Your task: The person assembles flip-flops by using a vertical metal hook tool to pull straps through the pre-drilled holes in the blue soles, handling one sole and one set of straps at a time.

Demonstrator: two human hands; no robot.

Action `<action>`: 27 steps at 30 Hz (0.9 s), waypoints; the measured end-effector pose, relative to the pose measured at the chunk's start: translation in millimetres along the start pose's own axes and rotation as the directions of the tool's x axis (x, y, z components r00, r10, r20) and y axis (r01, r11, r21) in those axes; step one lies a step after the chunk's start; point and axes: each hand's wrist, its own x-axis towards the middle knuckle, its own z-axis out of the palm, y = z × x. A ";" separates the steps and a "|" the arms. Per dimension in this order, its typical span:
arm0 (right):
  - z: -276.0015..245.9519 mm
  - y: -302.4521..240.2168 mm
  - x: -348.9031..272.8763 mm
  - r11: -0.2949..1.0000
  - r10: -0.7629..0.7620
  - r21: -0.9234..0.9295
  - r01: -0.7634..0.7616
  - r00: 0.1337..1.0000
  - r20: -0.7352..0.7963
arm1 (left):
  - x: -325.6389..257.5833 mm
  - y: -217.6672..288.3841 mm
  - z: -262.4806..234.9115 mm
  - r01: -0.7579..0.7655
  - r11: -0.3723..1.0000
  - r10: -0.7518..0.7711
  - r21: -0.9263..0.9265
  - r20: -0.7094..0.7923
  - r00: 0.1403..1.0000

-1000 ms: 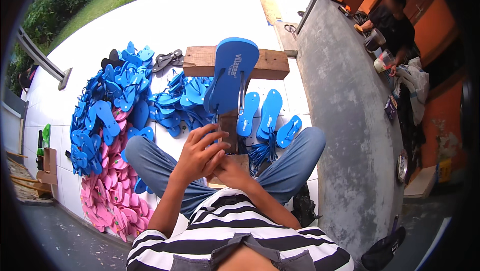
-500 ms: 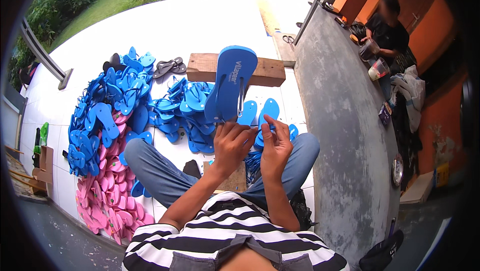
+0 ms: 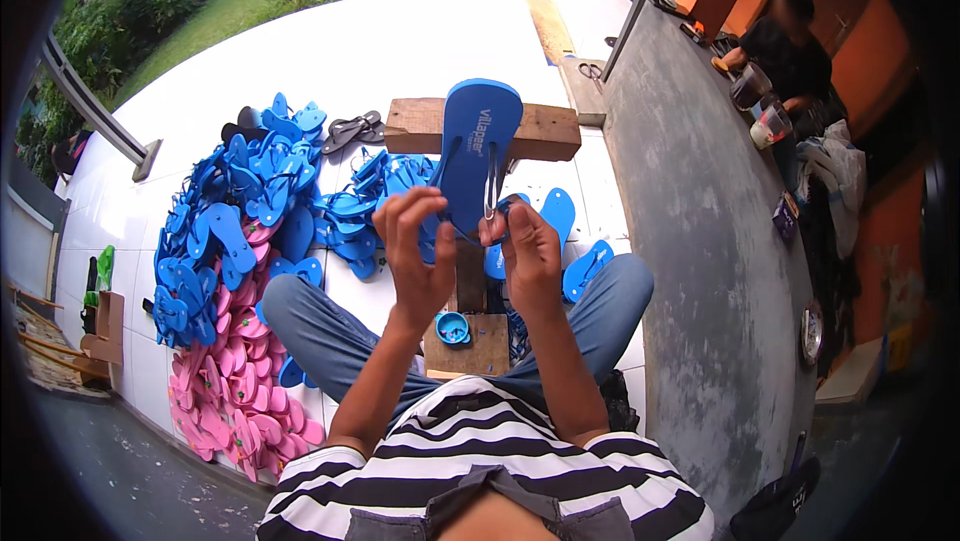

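Note:
A blue flip-flop sole [image 3: 470,146] stands upright before me, against a wooden beam. A thin metal loop-shaped tool [image 3: 490,186] sticks up along the sole's right side. My left hand [image 3: 415,256] is by the sole's lower left edge, its fingers spread and holding nothing. At the lower right, my right hand [image 3: 532,256] pinches a bit of blue strap [image 3: 514,201] close to the tool's lower end; fingers partly hide it. Below my hands, a small blue cup [image 3: 453,328] with little pieces inside rests on a wooden board [image 3: 480,351].
The wooden beam [image 3: 550,133] crosses behind the sole. Heaps of blue flip-flops [image 3: 235,176] and pink flip-flops [image 3: 235,381] lie to the left. Loose blue flip-flops [image 3: 588,269] lie by my right knee. A grey pair [image 3: 355,131] sits farther back. Another person [image 3: 790,51] sits at far right.
My left hand has come away from the sole's lower end, leftward, and opened. The sole stands straighter, and the blue cup, hidden before by my left arm, now shows.

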 end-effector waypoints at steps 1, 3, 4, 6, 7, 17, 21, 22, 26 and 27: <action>-1.2 -1.2 2.5 1.000 0.019 -0.013 -0.019 1.000 0.023 | 12.8 -7.0 -0.4 -0.004 1.000 0.004 0.022 -0.018 1.000; -13.2 -5.2 3.5 0.995 0.060 -0.086 -0.052 0.994 0.089 | 41.1 -13.7 2.7 -0.023 0.997 0.025 0.071 -0.032 0.999; -19.3 -7.4 3.9 0.990 0.081 -0.128 -0.066 0.990 0.118 | 55.5 -14.4 5.9 -0.036 0.995 0.039 0.097 -0.027 0.999; -17.6 -13.7 4.7 0.974 0.075 -0.225 -0.039 0.985 0.157 | 77.0 -15.4 0.8 -0.072 0.988 0.064 0.138 0.059 0.996; -17.3 -17.3 6.3 0.961 0.070 -0.277 -0.019 0.982 0.175 | 87.3 -15.4 -2.5 -0.097 0.986 0.078 0.135 0.137 0.988; -42.5 10.1 25.1 0.946 0.222 -0.279 -0.163 0.955 0.194 | 123.1 -6.0 20.7 0.231 0.897 -0.068 -0.376 0.400 0.914; -46.2 27.7 43.2 0.917 0.225 0.247 -0.312 0.919 0.322 | 107.6 0.4 24.0 0.264 0.876 -0.122 -0.403 0.344 0.931; -42.2 29.4 37.4 0.881 0.235 0.319 -0.349 0.909 0.345 | 97.4 3.4 15.0 0.278 0.871 -0.135 -0.405 0.347 0.928; -35.2 23.0 10.6 0.964 0.169 0.159 -0.212 0.954 0.247 | 70.9 3.3 10.8 0.507 0.529 -0.300 -0.680 0.410 0.862; -30.6 11.3 6.0 0.989 0.112 -0.116 -0.095 0.983 0.149 | 66.9 3.1 13.2 0.478 0.549 -0.294 -0.686 0.377 0.878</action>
